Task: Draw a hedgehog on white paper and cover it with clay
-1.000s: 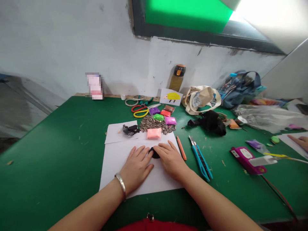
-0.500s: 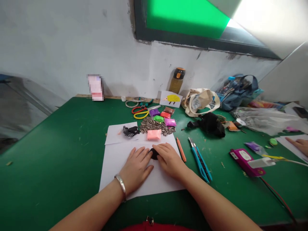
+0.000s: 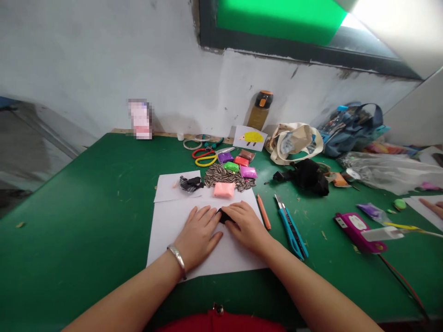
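Note:
A lump of black modelling clay (image 3: 224, 216) lies on the white paper (image 3: 166, 240), partly hidden under my fingers. My left hand (image 3: 200, 230) rests flat on the sheet with its fingers spread, and its fingertips touch the clay's left side. Over the clay's right side bends my right hand (image 3: 247, 226), fingers above it and thumb below. Just beyond sits a pink clay pack (image 3: 224, 190), in front of a heap of small metallic pieces (image 3: 219, 174). Several more coloured packs, such as a green clay pack (image 3: 231, 166), lie on and behind the heap.
To the right are an orange stick (image 3: 263, 212), a blue utility knife (image 3: 291, 230) with its blade out, and a magenta device (image 3: 358, 233) with a cable. Scissors (image 3: 207, 157), a hedgehog picture (image 3: 251, 137) and a bottle (image 3: 260, 110) stand farther back. Another person's hand (image 3: 432, 207) shows far right.
The camera view has shifted slightly. Both hands stay at the black clay, and less of it shows now as my right fingers cover more of its top.

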